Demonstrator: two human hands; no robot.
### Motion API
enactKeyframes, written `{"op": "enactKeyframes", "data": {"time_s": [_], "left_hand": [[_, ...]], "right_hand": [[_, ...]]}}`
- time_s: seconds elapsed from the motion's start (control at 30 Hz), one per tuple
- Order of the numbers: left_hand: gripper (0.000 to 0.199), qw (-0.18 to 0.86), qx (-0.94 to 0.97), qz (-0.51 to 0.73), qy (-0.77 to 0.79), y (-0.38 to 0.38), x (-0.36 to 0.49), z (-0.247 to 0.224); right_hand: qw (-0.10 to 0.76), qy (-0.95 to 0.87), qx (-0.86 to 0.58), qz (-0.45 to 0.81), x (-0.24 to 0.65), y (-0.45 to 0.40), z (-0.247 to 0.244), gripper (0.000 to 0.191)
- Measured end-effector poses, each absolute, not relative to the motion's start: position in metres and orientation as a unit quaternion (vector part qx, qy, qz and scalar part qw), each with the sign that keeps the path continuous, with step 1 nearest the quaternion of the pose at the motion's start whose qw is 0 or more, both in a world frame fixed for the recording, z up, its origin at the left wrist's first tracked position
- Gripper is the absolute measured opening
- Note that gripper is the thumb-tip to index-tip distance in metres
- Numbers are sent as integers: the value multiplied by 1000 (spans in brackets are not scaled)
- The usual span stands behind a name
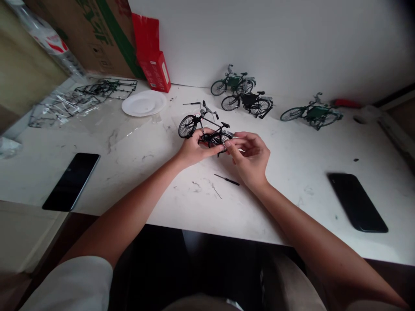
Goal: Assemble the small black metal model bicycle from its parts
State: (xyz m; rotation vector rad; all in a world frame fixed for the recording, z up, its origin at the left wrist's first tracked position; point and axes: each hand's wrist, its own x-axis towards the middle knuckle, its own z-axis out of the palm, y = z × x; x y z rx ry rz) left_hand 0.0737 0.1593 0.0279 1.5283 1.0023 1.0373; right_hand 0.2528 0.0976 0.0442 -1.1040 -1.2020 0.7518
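Note:
A black model bicycle [212,125] is held up over the white table, its front wheel to the left and its rear wheel to the right. My left hand [194,149] grips it from below, with the thumb stretched along the rear wheel. My right hand [251,157] is closed at the rear wheel, thumb and fingertips pinched by the rim and fender; any small part between them is too small to make out. Below the hands lie a small black-handled screwdriver [231,179] and a thin rod-like piece [217,192].
Finished-looking model bicycles stand behind: a green one [231,82], a black one [249,103] and another green one [313,113]. A white plate [144,103], red box [155,71] and plastic part frames [106,88] are at back left. Phones lie left [71,181] and right [356,202].

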Motion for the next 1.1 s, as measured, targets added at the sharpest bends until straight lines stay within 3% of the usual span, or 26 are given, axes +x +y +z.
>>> {"op": "enactKeyframes", "data": {"time_s": [0.17, 1.1], "left_hand": [[45, 453, 649, 456, 408, 154, 77, 34], [36, 290, 733, 518, 333, 153, 78, 30]], "right_hand": [[635, -508, -480, 328, 254, 100, 40, 58], [635, -528, -497, 268, 254, 95, 48, 46]]}}
